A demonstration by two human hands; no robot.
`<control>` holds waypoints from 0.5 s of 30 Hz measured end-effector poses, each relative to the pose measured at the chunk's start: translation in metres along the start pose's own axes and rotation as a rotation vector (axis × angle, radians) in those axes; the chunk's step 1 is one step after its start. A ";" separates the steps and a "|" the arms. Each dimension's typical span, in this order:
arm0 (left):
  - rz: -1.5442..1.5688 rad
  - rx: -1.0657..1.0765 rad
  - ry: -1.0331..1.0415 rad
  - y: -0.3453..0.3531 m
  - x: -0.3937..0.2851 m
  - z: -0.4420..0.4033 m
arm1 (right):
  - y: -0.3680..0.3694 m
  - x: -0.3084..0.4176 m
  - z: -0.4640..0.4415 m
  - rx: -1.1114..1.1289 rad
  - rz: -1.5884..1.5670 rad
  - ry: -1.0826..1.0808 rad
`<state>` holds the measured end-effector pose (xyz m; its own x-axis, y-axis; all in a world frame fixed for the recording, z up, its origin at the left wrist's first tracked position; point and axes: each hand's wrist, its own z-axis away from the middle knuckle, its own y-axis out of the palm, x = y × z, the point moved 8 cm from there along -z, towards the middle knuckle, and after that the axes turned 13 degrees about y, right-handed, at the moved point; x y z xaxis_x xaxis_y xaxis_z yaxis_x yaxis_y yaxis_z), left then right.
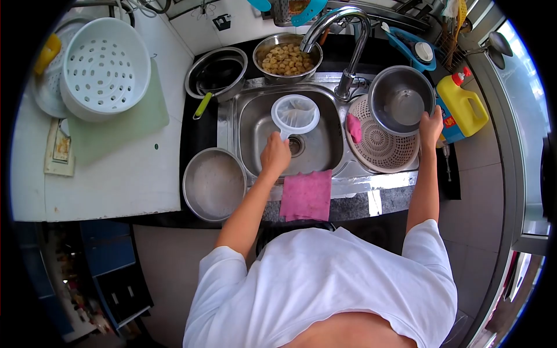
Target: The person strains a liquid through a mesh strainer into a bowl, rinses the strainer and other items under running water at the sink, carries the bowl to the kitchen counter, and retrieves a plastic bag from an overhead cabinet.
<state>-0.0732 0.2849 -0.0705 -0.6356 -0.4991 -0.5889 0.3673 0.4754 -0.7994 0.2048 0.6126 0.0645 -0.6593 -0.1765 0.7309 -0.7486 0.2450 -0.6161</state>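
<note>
My left hand (pixel 275 155) is closed round the handle of a white strainer (pixel 295 98) with a pale mesh, held above the steel sink (pixel 253 130). On the right, my right hand (pixel 430 125) grips the rim of a steel bowl (pixel 401 101). This bowl is over a beige plastic colander basket (pixel 380 148), tilted a little; whether it rests on it I cannot tell. A bright pink cloth or sponge (pixel 353 127) lies at the basket's left side. Behind the sink stands a steel bowl (pixel 317 53) of yellowish-brown chunks (pixel 286 59).
A chrome faucet (pixel 346 81) arches over the sink's back. Left are a steel pot (pixel 237 87), a green-handled tool (pixel 203 106) and another steel bowl (pixel 214 184). A pink cloth (pixel 306 197) drapes over the front edge. A yellow detergent jug (pixel 461 110) stands right; a white colander (pixel 104 66) sits far left.
</note>
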 end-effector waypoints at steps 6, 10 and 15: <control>0.020 0.010 0.014 -0.003 -0.003 -0.008 | 0.005 -0.004 -0.006 -0.032 -0.001 -0.031; 0.007 0.038 0.012 -0.005 -0.003 -0.015 | 0.004 -0.002 -0.005 -0.022 -0.024 -0.025; -0.014 0.087 -0.012 -0.013 -0.005 -0.017 | 0.008 -0.014 -0.007 -0.094 0.079 -0.048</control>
<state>-0.0861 0.2933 -0.0546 -0.6334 -0.5142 -0.5782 0.4162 0.4035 -0.8148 0.2082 0.6241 0.0514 -0.7203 -0.1977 0.6650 -0.6857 0.3480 -0.6393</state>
